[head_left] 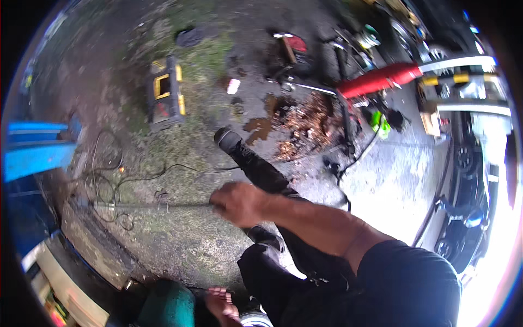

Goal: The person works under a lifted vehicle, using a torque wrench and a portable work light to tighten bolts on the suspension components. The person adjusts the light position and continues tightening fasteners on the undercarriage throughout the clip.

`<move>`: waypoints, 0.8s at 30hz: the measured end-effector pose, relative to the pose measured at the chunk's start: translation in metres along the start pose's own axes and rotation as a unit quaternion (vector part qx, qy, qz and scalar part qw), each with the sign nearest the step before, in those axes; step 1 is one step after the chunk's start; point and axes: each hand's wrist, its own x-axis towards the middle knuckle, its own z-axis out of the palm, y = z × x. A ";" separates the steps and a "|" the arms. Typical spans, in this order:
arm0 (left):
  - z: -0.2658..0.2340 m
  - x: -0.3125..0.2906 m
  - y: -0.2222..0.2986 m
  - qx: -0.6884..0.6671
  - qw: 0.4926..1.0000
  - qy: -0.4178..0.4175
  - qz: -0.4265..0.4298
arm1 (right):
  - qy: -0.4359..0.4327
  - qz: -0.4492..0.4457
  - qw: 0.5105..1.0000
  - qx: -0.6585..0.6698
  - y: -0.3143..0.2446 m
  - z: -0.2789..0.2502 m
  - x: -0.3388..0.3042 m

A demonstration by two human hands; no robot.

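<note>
My right hand [239, 204] is closed in a fist over the mossy concrete floor, in front of my dark-trousered legs. A long thin dark cord [163, 205], pulled straight, runs from its fingers toward the left; motion blur hides the exact grip. Low in the picture, my left hand [220, 302] is blurred, its fingers apart and nothing seen in them. Beside it stands a teal rounded container [168, 305], and a pale round rim [256, 319] shows at the bottom edge. Loops of dark cable [111, 188] lie on the floor at the left.
A black and yellow toolbox [166, 92] sits far left of centre. Beyond my foot lie a brown debris heap [310, 128] and a red-sleeved bar [381, 79]. A blue metal post [38, 150] stands at the left, a concrete ledge [95, 240] below it. Vehicles line the right.
</note>
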 end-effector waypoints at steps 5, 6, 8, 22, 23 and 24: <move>-0.018 -0.013 0.109 -0.236 0.890 -0.353 0.165 | -0.045 -0.007 0.996 0.081 -0.023 0.043 -0.164; -0.008 -0.030 0.125 -0.220 0.890 -0.364 0.165 | -0.056 -0.013 0.994 0.091 -0.024 0.054 -0.192; 0.022 -0.057 0.140 -0.318 0.936 -0.003 0.151 | -0.046 -0.006 0.993 0.105 -0.019 0.067 -0.251; 0.180 -0.195 0.024 -0.179 0.862 -0.470 0.061 | 0.095 -0.102 0.808 0.572 0.049 0.035 -0.628; 0.195 -0.223 0.009 -0.178 0.857 -0.479 0.068 | 0.082 -0.095 0.777 0.617 0.046 0.035 -0.653; 0.213 -0.253 -0.011 -0.177 0.861 -0.474 0.058 | 0.104 -0.092 0.814 0.563 0.049 0.034 -0.680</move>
